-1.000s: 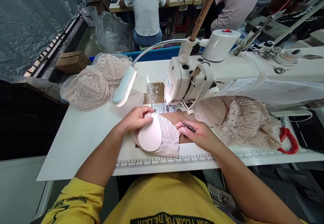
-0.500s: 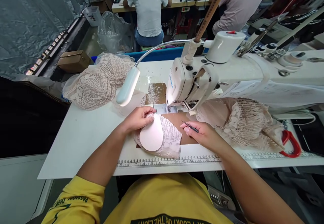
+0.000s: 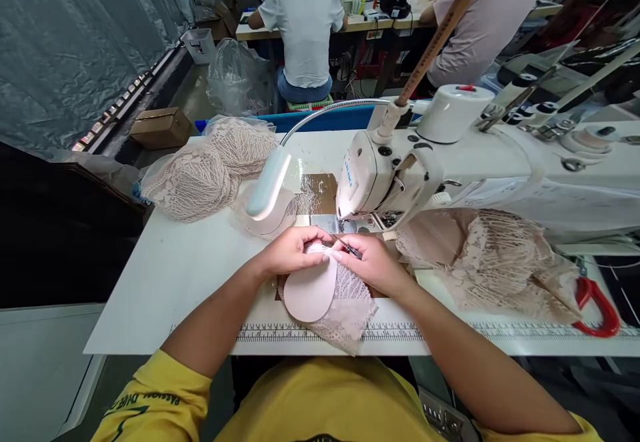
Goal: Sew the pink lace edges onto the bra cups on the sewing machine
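A pale pink foam cup [image 3: 310, 290] lies on a piece of beige lace [image 3: 350, 309] at the front of the white table [image 3: 190, 275]. My left hand [image 3: 293, 250] is closed on the top edge of the cup and lace. My right hand [image 3: 373, 263] pinches a small dark pair of snips [image 3: 351, 249] and touches the same top edge, fingertips meeting those of the left hand. Both hands sit just in front of the white sewing machine's needle area [image 3: 367, 219].
A gooseneck lamp [image 3: 269, 184] hangs over the work. Piles of lace cups lie at the back left [image 3: 210, 169] and at the right [image 3: 495, 262] under the machine arm. Red-handled scissors [image 3: 597, 305] lie far right. A ruler strip [image 3: 400, 331] runs along the front edge. Two people sit behind.
My right hand with the snips has moved left to the top of the cup and now meets my left hand. The cup and lace have slid slightly toward me.
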The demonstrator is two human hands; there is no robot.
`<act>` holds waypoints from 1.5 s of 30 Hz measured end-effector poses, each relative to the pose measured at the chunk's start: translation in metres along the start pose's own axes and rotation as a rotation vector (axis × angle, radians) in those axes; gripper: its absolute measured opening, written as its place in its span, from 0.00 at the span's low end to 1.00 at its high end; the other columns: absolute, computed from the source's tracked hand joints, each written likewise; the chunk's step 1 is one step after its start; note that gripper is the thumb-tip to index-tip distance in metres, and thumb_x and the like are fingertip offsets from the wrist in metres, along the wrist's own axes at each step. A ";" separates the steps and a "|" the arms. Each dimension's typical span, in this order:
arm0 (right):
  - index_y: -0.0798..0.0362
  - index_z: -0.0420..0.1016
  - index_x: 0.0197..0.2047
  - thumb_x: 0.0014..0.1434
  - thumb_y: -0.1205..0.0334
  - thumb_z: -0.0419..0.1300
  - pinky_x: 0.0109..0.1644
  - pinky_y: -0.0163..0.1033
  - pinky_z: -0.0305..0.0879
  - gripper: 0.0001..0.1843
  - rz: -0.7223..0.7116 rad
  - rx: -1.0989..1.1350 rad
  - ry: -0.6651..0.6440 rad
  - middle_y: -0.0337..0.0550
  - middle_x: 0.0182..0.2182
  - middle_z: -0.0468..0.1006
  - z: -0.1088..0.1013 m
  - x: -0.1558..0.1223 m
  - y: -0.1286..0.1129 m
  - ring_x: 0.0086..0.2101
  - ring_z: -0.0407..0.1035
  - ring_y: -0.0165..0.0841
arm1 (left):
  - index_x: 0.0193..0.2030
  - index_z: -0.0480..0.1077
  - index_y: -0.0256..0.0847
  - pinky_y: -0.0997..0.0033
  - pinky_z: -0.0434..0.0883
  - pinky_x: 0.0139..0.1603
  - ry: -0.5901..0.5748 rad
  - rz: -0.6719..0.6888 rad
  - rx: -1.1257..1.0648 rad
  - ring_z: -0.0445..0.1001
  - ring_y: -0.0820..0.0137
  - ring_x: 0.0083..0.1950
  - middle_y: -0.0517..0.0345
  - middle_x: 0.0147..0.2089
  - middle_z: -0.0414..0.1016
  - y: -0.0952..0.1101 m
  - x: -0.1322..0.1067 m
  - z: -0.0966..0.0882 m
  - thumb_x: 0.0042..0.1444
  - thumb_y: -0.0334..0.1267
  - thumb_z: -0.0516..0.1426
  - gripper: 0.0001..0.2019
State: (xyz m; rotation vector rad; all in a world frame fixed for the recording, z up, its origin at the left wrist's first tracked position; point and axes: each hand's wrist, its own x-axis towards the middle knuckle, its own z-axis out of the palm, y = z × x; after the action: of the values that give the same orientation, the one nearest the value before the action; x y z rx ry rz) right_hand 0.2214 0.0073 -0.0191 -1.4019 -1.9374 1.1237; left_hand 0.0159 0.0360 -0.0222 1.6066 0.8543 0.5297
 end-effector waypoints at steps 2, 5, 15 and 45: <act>0.50 0.73 0.34 0.60 0.55 0.56 0.37 0.37 0.62 0.10 -0.036 0.029 0.011 0.38 0.32 0.75 0.001 -0.002 0.005 0.34 0.68 0.34 | 0.42 0.72 0.34 0.78 0.58 0.30 -0.026 -0.034 -0.002 0.61 0.76 0.30 0.62 0.30 0.65 0.000 0.001 0.001 0.52 0.39 0.62 0.13; 0.50 0.72 0.45 0.63 0.51 0.52 0.40 0.39 0.64 0.15 -0.069 0.143 0.010 0.41 0.36 0.76 0.000 -0.005 0.016 0.36 0.70 0.35 | 0.36 0.72 0.33 0.77 0.58 0.30 -0.062 -0.076 -0.019 0.61 0.76 0.29 0.61 0.29 0.66 -0.001 0.001 0.003 0.52 0.40 0.61 0.11; 0.48 0.75 0.51 0.59 0.52 0.57 0.53 0.47 0.66 0.19 -0.001 0.206 -0.069 0.46 0.51 0.76 -0.012 -0.008 0.026 0.49 0.71 0.40 | 0.36 0.75 0.32 0.75 0.63 0.34 -0.091 -0.138 -0.231 0.67 0.74 0.32 0.56 0.31 0.72 -0.001 0.002 0.003 0.53 0.44 0.62 0.14; 0.47 0.76 0.45 0.59 0.55 0.58 0.48 0.44 0.67 0.13 -0.020 0.107 -0.001 0.42 0.45 0.79 0.000 -0.010 0.012 0.45 0.72 0.39 | 0.27 0.73 0.31 0.71 0.66 0.36 0.018 -0.209 -0.389 0.70 0.73 0.31 0.56 0.28 0.74 -0.002 0.006 0.011 0.42 0.43 0.69 0.16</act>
State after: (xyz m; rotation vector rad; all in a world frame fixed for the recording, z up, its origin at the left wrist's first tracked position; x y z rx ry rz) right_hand 0.2312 -0.0005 -0.0289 -1.3225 -1.8588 1.2002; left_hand 0.0266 0.0337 -0.0274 1.1456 0.8615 0.5250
